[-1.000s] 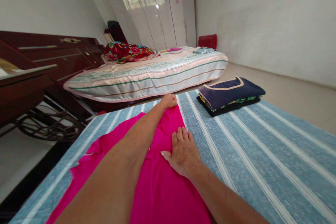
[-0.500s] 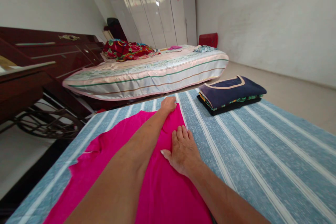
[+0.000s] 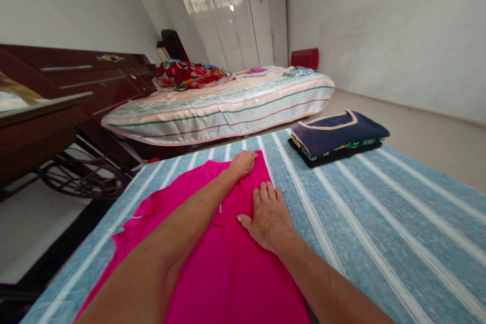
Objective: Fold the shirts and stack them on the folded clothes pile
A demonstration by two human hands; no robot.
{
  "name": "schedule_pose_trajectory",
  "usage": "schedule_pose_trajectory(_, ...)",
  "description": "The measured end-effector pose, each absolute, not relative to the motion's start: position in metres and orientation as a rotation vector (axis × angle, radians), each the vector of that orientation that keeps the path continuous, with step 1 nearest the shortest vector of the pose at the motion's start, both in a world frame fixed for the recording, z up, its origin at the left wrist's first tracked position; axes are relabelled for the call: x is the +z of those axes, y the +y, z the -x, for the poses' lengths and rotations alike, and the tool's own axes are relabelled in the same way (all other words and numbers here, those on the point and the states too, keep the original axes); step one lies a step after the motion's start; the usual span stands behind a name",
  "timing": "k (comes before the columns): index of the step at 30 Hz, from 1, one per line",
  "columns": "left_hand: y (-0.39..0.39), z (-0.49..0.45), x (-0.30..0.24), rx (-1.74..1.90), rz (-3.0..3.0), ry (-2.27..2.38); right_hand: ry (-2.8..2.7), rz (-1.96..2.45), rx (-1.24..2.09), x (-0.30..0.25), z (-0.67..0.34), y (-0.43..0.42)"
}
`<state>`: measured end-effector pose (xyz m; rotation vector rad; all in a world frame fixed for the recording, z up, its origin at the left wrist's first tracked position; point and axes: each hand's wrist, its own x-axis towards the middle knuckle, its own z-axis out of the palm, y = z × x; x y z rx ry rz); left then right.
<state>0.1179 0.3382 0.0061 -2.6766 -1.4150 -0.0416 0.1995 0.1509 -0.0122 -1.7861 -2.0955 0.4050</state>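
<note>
A bright pink shirt (image 3: pixel 228 253) is spread on the striped blue cloth, its near part running out of view below me. At its far right corner, my left hand (image 3: pixel 243 163) bears on the fabric with fingers curled together, and small creases show beside it. Nearer to me, my right hand (image 3: pixel 270 215) lies flat along the shirt's right edge, fingers stretched out and thumb apart. My left forearm covers part of the shirt. A short sleeve (image 3: pixel 146 206) shows at the left, and a small white mark sits near the middle.
A folded stack of clothes (image 3: pixel 337 134), navy on top, rests at the far right of the striped cloth (image 3: pixel 364 212). Beyond stands a bed (image 3: pixel 228 116) with a red floral bundle (image 3: pixel 190 75). A dark wooden table with an iron wheel (image 3: pixel 83 177) is at the left.
My left hand has slid slightly back towards me from the shirt's far corner, and its forearm has shifted left. The right hand keeps its place on the shirt. The view has shifted slightly.
</note>
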Motion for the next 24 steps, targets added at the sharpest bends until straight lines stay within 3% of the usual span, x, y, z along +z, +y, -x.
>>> schedule_pose_trajectory(14, 0.315, -0.058, 0.037, -0.020, 2.441, -1.880, -2.106, 1.796, 0.383, -0.012, -0.200, 0.149)
schedule_pose_trajectory(24, 0.300, -0.039, 0.029, -0.123, 2.479, -2.115, -2.109, 1.800, 0.384, -0.012, -0.201, 0.146)
